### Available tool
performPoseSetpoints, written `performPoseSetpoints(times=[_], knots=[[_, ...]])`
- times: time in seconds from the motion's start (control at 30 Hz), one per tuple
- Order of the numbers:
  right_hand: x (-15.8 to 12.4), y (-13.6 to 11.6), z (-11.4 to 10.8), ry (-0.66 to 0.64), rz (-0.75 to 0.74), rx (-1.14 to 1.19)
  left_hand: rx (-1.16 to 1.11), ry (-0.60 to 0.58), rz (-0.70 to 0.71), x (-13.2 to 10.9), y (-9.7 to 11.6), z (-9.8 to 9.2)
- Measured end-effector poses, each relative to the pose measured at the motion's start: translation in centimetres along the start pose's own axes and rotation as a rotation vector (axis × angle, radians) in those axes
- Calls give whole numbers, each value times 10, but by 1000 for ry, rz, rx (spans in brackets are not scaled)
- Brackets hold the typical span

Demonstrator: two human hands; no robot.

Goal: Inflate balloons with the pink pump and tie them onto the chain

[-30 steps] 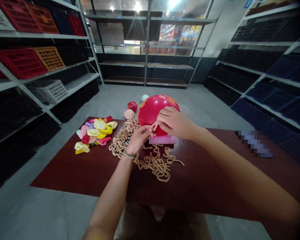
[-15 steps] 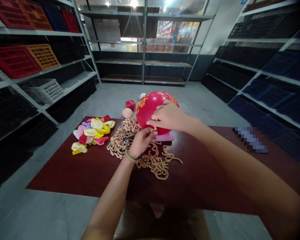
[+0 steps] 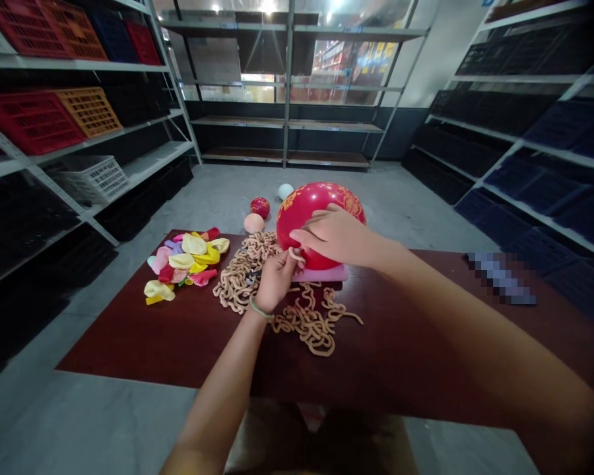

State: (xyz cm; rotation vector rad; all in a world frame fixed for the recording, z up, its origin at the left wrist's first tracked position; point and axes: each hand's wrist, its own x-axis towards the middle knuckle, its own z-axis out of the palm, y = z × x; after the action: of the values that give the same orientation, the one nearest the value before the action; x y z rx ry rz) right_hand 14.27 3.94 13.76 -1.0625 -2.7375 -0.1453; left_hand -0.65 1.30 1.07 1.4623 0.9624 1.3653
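Observation:
A big red balloon (image 3: pixel 321 198) with gold print is inflated in front of me, its lower end toward my hands. My left hand (image 3: pixel 276 280), with a green band at the wrist, is closed in a pinch at the balloon's neck. A pale pinkish loop (image 3: pixel 296 254) shows at those fingertips; whether it is stretched neck or cord I cannot tell. My right hand (image 3: pixel 339 234) lies against the balloon's near side, its fingers bent and closed close to the neck. Tan curly cords (image 3: pixel 317 326) lie heaped below and left of my hands.
Several uninflated coloured balloons (image 3: pixel 188 257) lie on the left of the dark red table (image 3: pixel 143 343). A pink cylinder (image 3: pixel 321 274) lies under the balloon. Small round balloons (image 3: pixel 254 223) stand beyond the cords. A pixelated object (image 3: pixel 499 277) is at right. Shelves with crates (image 3: pixel 30 119) flank the room.
The red balloon has shifted slightly right and turned, showing more gold print at its right. My right fingers have moved at the neck, and the pale loop now shows by my left fingertips.

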Motion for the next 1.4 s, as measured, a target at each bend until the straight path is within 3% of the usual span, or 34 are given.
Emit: performPoseSetpoints(times=[0.23, 0.5, 0.77, 1.13, 1.4], knots=[[-17, 10, -1, -57, -120, 154, -121, -18, -23, 4, -2, 0], [-23, 11, 5, 3, -170, 42, -145, -19, -68, 5, -9, -2], [-20, 4, 10, 19, -58, 54, -86, -19, -58, 6, -9, -2], [-20, -6, 21, 142, -99, -425, -135, 16, -109, 6, -7, -1], [-33, -2, 37, 281, -24, -483, -401, 50, -273, 8, -11, -1]])
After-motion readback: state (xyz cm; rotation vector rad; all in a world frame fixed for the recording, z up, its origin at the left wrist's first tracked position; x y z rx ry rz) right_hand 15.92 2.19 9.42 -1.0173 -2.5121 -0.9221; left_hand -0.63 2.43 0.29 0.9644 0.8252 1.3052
